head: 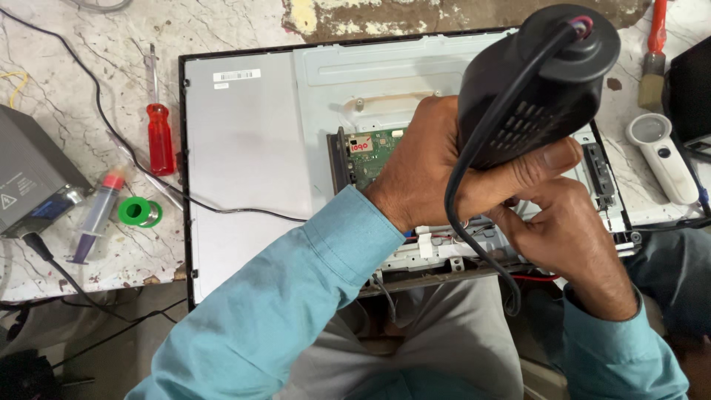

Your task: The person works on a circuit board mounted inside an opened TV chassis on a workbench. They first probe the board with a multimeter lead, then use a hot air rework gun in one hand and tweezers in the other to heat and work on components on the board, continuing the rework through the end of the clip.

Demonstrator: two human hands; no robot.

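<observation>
My left hand (444, 167) grips a black hot-air gun (541, 78) by its body, its rear end and black cord (474, 222) facing the camera. It points down over the green circuit board (374, 152) mounted on the grey metal back of a flat screen panel (252, 141). My right hand (563, 230) sits just under the gun, fingers curled against the panel's lower edge; whether it holds anything is hidden. Both sleeves are light blue.
On the marble bench left of the panel lie a red-handled screwdriver (159, 133), a syringe (100, 211), a green solder spool (137, 212) and a grey box (29, 178). At right are a white magnifier (663, 155) and a brush (653, 55).
</observation>
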